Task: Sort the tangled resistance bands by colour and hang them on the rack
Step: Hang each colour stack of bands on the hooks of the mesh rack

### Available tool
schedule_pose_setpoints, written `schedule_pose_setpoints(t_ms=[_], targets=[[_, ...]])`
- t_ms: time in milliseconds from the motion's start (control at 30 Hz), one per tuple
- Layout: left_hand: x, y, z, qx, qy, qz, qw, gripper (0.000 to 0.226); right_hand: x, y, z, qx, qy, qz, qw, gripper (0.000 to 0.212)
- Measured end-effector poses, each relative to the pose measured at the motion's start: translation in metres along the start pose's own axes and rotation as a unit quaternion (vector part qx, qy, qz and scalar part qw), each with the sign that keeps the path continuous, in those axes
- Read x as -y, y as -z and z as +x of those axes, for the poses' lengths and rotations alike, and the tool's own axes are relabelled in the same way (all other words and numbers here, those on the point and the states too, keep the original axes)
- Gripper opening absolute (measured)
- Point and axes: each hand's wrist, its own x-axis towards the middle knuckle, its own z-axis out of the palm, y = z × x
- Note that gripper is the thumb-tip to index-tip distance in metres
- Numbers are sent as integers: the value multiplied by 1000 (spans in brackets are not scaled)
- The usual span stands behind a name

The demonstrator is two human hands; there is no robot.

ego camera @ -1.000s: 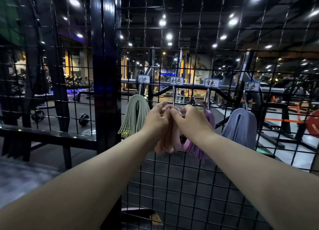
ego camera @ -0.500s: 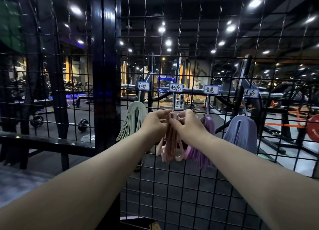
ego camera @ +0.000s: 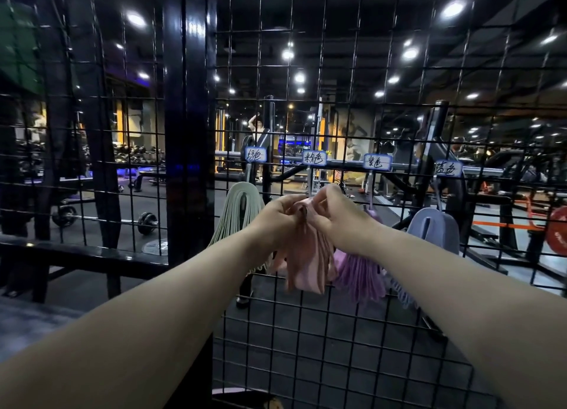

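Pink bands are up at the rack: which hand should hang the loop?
Probably right: the right hand pinches the top of the pink bands highest, directly under the 粉色 label; the left hand grips them lower and further left, steadying.

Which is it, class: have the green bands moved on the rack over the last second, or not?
No. The green bands hang directly below the leftmost label, exactly as before.

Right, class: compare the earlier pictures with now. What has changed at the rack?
The left hand and right hand, pressed together before, have parted slightly, exposing the top of the pink bands they still grip. The green bands, purple bands and blue bands hang as before.
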Motion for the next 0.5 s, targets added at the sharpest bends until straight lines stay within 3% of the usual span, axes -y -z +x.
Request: schedule_pose_setpoints(t_ms=[200,500], targets=[[6,-5,-1,6,-20,-24,1000,23,0,-15,1,-29,4,7,1000,21],[5,-5,-4,-3,-10,11,1000,23,-14,-17,-11,-9,-29,139,990,36]])
